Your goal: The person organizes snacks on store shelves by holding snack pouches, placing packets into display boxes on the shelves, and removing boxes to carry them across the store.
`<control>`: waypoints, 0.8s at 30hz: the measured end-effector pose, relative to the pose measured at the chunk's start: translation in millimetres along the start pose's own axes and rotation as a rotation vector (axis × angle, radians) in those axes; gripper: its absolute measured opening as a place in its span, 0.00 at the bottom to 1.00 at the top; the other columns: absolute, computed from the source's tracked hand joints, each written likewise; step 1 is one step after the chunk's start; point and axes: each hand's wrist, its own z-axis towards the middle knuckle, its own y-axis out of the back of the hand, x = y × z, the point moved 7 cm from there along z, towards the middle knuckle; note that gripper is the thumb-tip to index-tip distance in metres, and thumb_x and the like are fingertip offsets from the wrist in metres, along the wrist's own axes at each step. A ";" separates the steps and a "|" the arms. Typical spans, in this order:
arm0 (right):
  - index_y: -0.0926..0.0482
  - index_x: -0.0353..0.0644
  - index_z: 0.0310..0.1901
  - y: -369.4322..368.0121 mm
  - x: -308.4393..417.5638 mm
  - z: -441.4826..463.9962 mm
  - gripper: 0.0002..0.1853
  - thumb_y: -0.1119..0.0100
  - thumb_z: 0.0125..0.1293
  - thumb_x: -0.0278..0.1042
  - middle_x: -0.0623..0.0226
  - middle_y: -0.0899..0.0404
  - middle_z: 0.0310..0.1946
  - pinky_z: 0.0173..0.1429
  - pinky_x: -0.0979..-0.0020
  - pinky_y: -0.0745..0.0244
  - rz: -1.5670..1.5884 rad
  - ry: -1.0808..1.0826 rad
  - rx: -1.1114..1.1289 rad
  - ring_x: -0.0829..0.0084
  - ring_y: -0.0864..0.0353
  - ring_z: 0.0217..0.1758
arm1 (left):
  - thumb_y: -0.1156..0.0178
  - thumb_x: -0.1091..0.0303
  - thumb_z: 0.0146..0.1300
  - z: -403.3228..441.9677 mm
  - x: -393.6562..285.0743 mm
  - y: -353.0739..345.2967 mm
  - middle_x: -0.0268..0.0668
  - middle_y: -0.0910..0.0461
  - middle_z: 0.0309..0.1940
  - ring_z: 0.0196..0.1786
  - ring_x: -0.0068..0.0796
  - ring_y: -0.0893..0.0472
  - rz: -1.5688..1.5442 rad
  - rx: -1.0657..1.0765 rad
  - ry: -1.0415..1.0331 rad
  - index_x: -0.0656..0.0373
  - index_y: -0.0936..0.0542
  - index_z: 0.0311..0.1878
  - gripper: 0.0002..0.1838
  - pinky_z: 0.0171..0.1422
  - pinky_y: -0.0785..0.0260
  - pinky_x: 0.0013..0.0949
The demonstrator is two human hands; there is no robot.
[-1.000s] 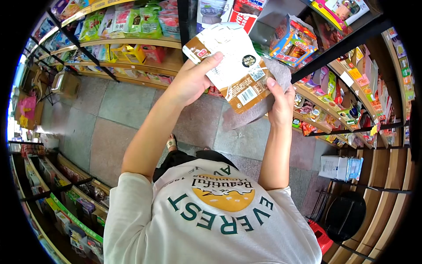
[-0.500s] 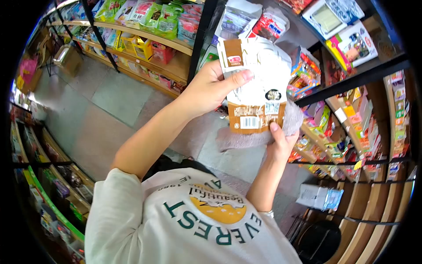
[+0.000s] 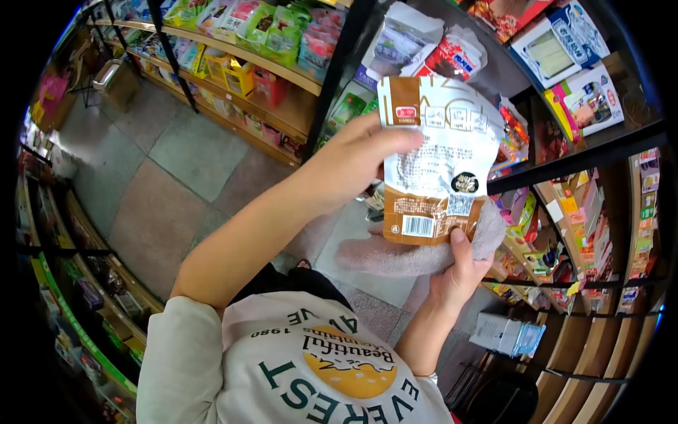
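Note:
Both of my hands hold up a white-and-brown snack pouch [image 3: 438,159], its printed back towards me with a barcode and a QR code. My left hand [image 3: 360,159] is closed on the pouch's left edge, thumb across the front and the other fingers behind it. At the lower right corner, my right hand [image 3: 459,272] pinches the pouch with its thumb on top. That same hand also has a greyish fluffy cloth [image 3: 402,258], which hangs beneath and behind the pouch.
Ahead, a black-framed shelf holds a purple-and-white bag [image 3: 402,42], a red-and-white bag [image 3: 455,53] and boxed goods [image 3: 561,42]. Packaged snacks fill racks [image 3: 586,212] at right and shelves [image 3: 261,53] at upper left. A black round stool [image 3: 505,399] and a carton [image 3: 498,332] stand at lower right.
The pouch and both hands sit lower and further right in view. Glare on the pouch has lessened, so more of its print shows. Both hands keep their grip.

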 end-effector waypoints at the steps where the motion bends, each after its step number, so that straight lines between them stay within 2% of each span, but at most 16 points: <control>1: 0.31 0.33 0.49 0.2 -1.8 0.5 0.25 0.38 0.46 0.22 0.62 0.24 0.43 0.53 0.70 0.33 0.049 -0.012 -0.013 0.72 0.25 0.44 | 0.52 0.70 0.62 0.5 0.9 2.1 0.41 0.26 0.47 0.50 0.29 0.25 -0.070 0.005 -0.005 0.68 0.32 0.53 0.17 0.56 0.34 0.34; 6: 0.29 0.33 0.47 0.9 -18.5 -0.9 0.23 0.37 0.46 0.20 0.63 0.24 0.42 0.53 0.72 0.33 0.130 -0.038 -0.024 0.73 0.24 0.43 | 0.54 0.73 0.60 -0.3 9.4 9.6 0.43 0.27 0.49 0.52 0.31 0.26 -0.119 -0.060 -0.023 0.70 0.34 0.53 0.18 0.58 0.36 0.36; 7: 0.29 0.34 0.47 0.8 -19.9 -0.5 0.23 0.37 0.46 0.19 0.64 0.24 0.42 0.53 0.72 0.33 0.125 -0.034 -0.035 0.73 0.24 0.44 | 0.53 0.72 0.56 -0.4 10.2 10.8 0.40 0.25 0.43 0.44 0.27 0.23 -0.115 -0.116 -0.056 0.67 0.31 0.51 0.19 0.50 0.30 0.30; 8: 0.29 0.34 0.47 1.3 -21.5 -0.2 0.23 0.37 0.46 0.19 0.64 0.24 0.42 0.53 0.72 0.33 0.126 -0.038 -0.037 0.73 0.24 0.44 | 0.53 0.72 0.56 -0.6 11.6 11.8 0.40 0.25 0.43 0.44 0.27 0.23 -0.114 -0.118 -0.053 0.67 0.31 0.51 0.19 0.50 0.30 0.30; 14: 0.31 0.33 0.50 3.1 -24.6 -1.1 0.24 0.40 0.47 0.23 0.62 0.25 0.44 0.55 0.70 0.34 0.060 -0.036 -0.010 0.70 0.25 0.46 | 0.54 0.74 0.55 -2.5 14.4 13.4 0.40 0.25 0.43 0.45 0.27 0.23 -0.164 -0.072 -0.031 0.67 0.32 0.53 0.20 0.51 0.31 0.31; 16: 0.31 0.33 0.49 1.3 -27.6 -1.2 0.24 0.40 0.47 0.23 0.62 0.25 0.43 0.54 0.70 0.33 0.100 -0.068 -0.030 0.70 0.25 0.45 | 0.56 0.78 0.57 -4.4 12.2 12.1 0.43 0.29 0.52 0.55 0.31 0.29 -0.129 -0.073 -0.033 0.68 0.36 0.56 0.21 0.60 0.38 0.37; 24: 0.30 0.34 0.49 -3.0 -29.1 -2.6 0.23 0.38 0.49 0.24 0.63 0.25 0.43 0.55 0.71 0.34 0.083 -0.069 -0.026 0.71 0.26 0.45 | 0.50 0.82 0.55 -5.6 13.9 16.4 0.41 0.27 0.49 0.51 0.28 0.26 0.019 -0.053 -0.039 0.66 0.36 0.57 0.23 0.57 0.35 0.31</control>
